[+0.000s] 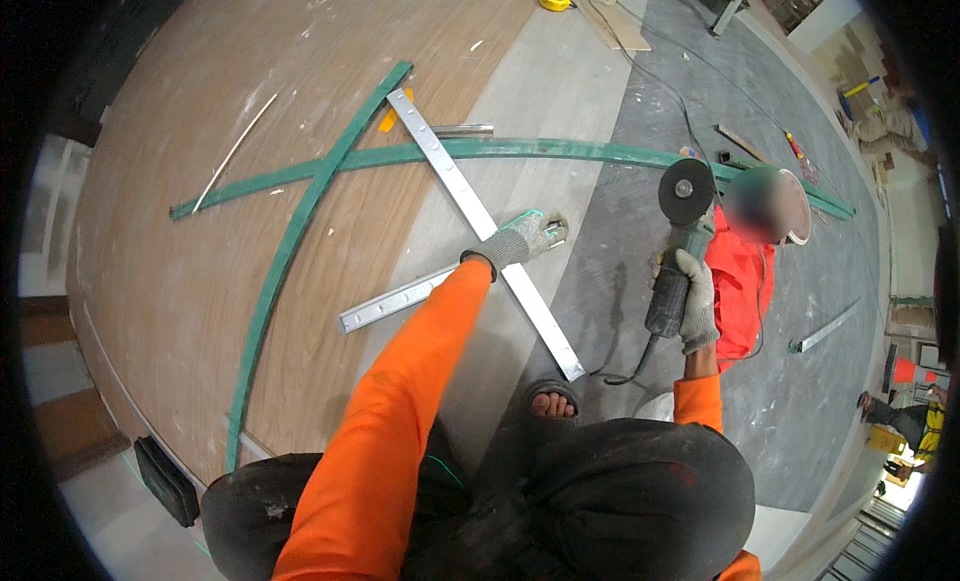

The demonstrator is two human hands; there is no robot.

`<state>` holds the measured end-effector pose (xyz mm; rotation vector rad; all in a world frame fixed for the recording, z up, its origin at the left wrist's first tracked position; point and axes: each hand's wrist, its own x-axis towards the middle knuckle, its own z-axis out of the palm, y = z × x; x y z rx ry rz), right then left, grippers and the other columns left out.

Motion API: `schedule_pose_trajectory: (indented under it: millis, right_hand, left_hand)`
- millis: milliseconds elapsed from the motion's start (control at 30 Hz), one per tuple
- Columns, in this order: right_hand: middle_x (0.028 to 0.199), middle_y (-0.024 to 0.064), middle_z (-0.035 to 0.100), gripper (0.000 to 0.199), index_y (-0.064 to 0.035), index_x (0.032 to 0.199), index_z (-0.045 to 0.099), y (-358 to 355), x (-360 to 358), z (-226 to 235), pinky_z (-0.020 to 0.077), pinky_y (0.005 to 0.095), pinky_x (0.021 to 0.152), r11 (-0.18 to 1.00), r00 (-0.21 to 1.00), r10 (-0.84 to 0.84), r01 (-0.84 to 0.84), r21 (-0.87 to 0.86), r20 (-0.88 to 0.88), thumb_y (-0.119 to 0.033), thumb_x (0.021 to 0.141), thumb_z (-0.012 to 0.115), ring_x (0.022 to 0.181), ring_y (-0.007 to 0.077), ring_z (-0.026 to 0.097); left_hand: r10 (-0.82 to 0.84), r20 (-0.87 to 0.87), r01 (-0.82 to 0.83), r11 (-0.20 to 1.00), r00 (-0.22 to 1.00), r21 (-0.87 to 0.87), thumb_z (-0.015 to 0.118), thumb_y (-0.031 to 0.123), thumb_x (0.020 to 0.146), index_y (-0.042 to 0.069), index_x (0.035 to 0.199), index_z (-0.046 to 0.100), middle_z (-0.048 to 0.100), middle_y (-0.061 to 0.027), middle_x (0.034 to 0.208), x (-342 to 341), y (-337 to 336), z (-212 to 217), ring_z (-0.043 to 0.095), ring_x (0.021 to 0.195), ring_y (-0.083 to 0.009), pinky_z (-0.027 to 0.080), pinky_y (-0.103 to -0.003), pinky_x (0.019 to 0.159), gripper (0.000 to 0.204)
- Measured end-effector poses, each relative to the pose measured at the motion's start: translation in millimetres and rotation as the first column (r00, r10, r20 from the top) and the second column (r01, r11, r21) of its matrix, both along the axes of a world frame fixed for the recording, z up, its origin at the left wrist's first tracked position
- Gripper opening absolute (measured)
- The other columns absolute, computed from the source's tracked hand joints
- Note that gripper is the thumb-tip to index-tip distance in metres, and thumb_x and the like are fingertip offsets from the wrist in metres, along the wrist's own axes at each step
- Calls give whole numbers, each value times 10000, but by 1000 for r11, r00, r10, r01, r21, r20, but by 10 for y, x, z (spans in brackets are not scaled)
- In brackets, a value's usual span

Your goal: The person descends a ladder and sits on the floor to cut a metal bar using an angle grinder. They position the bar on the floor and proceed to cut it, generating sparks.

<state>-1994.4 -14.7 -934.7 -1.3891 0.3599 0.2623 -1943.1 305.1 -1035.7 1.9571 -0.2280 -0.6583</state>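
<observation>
My left hand [515,243], in a grey knit glove, reaches out over two crossing silver metal strips. Its fingers curl around the far end of the shorter strip [395,301], just past the crossing. The longer perforated strip [545,321] runs beneath that wrist, its upper end resting by a green bar [300,231]. In my gloved right hand [697,306] is an angle grinder [668,296], held with its dark cutting disc [686,191] pointing away from me. The disc is apart from the strips. A power cord trails from the tool's lower end.
A second green bar [560,148] crosses the floor. Beside the grinder lie red cloth [735,291] and a white bucket [798,211], partly blurred. Farther off are a yellow tape measure [555,0] and cables. A person in a yellow vest [930,431] is at far right.
</observation>
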Motion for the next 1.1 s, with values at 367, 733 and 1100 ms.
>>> schedule_pose_trajectory:
  millis: [367, 733, 1100]
  right_hand:
    - [823, 84, 715, 338, -23, 1037, 688, -59, 22, -82, 573, 317, 648, 1000, 1000, -29, 29, -6, -11, -353, 966, 686, 684, 185, 689]
    - [829, 81, 730, 378, -17, 1065, 692, 116, -7, -64, 571, 312, 641, 984, 991, -132, 132, -116, 2, -384, 976, 680, 665, 186, 689]
    - [1011, 99, 690, 463, -37, 1290, 565, 172, 81, 27, 589, 347, 701, 969, 954, -246, 246, 25, 173, -375, 1002, 698, 781, 193, 687]
  left_hand:
    - [80, 70, -86, 993, 994, 79, 639, 430, 1011, 82, 1181, 681, 733, -146, 1051, -90, 0, -46, 705, 997, -270, 534, -416, 906, 389]
    - [142, 341, -197, 972, 929, 132, 601, 438, 1034, 109, 1195, 687, 714, -157, 1125, -235, -149, -103, 680, 1082, -338, 521, -440, 962, 376]
    - [136, -46, -143, 965, 990, -222, 644, 458, 1028, 29, 1536, 424, 540, -242, 1476, -540, -1270, 627, 560, 1339, -350, 451, -443, 1134, 700]
